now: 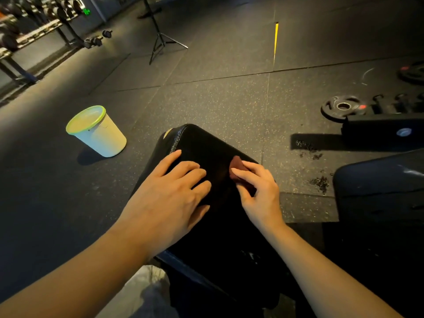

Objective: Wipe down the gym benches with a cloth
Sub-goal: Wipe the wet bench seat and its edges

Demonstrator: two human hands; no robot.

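A black padded gym bench (206,143) runs away from me in the middle of the view. My left hand (169,193) rests flat on its left side, fingers spread and fairly straight. My right hand (257,193) holds a small dark red cloth (237,165) against the pad's right edge, fingers curled over it. Most of the cloth is hidden under that hand.
A white bucket with a green rim (97,130) stands on the rubber floor to the left. A second black bench (378,182) sits at the right, with a weight plate (343,107) beyond it. A tripod (160,40) and dumbbell racks (34,31) stand farther back.
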